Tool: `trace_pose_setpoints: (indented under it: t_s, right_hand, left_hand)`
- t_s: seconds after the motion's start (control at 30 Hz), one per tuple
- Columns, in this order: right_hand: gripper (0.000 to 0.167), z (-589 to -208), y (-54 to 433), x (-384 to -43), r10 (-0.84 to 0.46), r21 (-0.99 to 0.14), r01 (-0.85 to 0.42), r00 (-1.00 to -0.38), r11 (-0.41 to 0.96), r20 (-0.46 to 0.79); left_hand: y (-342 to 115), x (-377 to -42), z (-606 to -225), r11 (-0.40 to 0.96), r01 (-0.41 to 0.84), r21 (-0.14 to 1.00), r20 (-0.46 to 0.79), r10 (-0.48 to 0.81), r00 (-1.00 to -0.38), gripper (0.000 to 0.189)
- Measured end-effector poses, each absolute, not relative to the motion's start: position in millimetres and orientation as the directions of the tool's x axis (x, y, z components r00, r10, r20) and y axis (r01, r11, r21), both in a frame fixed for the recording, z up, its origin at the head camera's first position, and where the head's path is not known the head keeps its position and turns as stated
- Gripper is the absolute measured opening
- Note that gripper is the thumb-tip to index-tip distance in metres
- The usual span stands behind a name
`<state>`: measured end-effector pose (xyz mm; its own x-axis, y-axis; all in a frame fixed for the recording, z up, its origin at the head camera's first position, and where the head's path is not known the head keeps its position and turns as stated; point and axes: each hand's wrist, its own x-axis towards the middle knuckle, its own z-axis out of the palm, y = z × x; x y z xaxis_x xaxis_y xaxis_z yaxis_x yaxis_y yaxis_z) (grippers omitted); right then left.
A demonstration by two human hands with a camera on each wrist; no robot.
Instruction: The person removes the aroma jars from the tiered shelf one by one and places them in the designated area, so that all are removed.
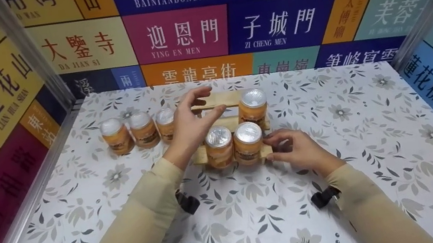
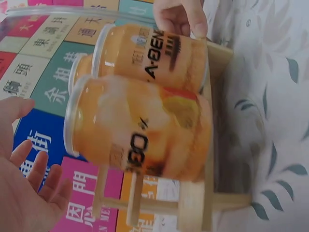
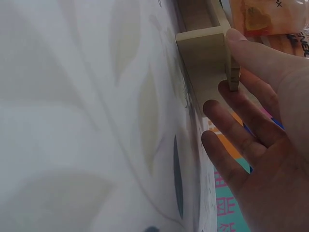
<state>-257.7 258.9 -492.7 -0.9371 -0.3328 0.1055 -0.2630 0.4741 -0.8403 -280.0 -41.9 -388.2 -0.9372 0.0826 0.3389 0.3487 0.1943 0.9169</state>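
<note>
A small stepped wooden rack (image 1: 219, 100) stands on the table. On its front step sit two orange-labelled cans with silvery lids, the left can (image 1: 221, 153) and the right can (image 1: 249, 149). A third can (image 1: 254, 108) stands farther back on the rack's right side. My right hand (image 1: 298, 149) pinches the right end of the front step, thumb on top and a fingertip at the underside, as the right wrist view shows on the rack's board (image 3: 205, 48). My left hand (image 1: 193, 125) hovers over the rack's left side, fingers spread and holding nothing.
Left of the rack stand three more such cans in a row: an outer can (image 1: 117, 139), a middle can (image 1: 145, 132) and an inner can (image 1: 165, 125) partly behind my left hand. A flower-patterned cloth (image 1: 302, 212) covers the table. Panels with large characters (image 1: 180, 35) wall it in.
</note>
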Motion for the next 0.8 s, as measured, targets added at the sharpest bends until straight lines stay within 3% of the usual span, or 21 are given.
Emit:
trace_pose_setpoints:
  t_s: [0.53, 0.8]
  right_hand:
    - [0.033, -494.5, 265.2, -255.7, -0.337, -0.843, -0.286, -0.932, 0.455, 0.134]
    - [0.034, -492.9, 260.3, -256.4, -0.351, -0.840, -0.290, -0.928, 0.459, 0.128]
  left_hand:
    - [-9.7, -296.6, -377.1, 0.298, 0.218, 0.929, 0.134, 0.279, -0.951, 0.059]
    - [-4.1, -303.7, -373.9, 0.331, 0.187, 0.925, 0.081, 0.309, -0.947, 0.063]
